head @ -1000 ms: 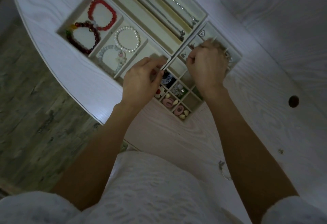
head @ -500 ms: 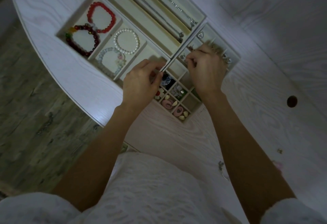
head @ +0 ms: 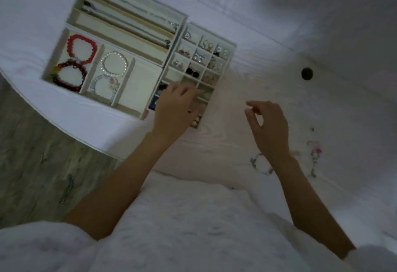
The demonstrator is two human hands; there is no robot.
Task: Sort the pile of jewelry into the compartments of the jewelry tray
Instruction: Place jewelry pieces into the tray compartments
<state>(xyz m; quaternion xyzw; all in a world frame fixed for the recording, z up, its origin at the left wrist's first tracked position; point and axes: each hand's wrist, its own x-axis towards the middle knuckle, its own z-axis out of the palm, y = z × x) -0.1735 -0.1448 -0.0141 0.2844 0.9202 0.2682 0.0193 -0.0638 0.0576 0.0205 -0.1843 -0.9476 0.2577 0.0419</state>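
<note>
- Leftover jewelry first, since it's nearest: a pale beaded bracelet (head: 261, 165) lies on the table (head: 214, 142) well to the right of the jewelry tray (head: 181, 24), half tucked behind the right wrist. A pink-flecked chain (head: 314, 155) sits further right again, plus a tiny bit (head: 312, 129) above it that I can't make out.
- Right hand (head: 269, 125) is the big change. Half a second ago it was curled over the small compartments at the tray's right end, and now it has come off the tray and hangs over bare table to the tray's right. Thumb and forefinger are curved toward each other with a gap between, and I see nothing in them.
- My read is that whatever it was placing is dropped in, and this hand is heading back for the leftovers.
- Left hand (head: 174, 110) has barely moved. It's still over the near corner of the small-compartment grid, fingers loosely spread and reaching onto the dividers. It's too blurry to say whether it's pinching anything.
- Small grid beyond that hand: most cells have earrings or studs in them.
- Left of the grid, the red bracelet (head: 82, 48), dark red bracelet (head: 69, 74) and pearl bracelet (head: 115, 63) sit in their sections like before. One section beside the grid looks free.
- Long slots at the tray's far side hold necklaces (head: 137, 26).
- So mostly sorted, with a few pieces to go.
</note>
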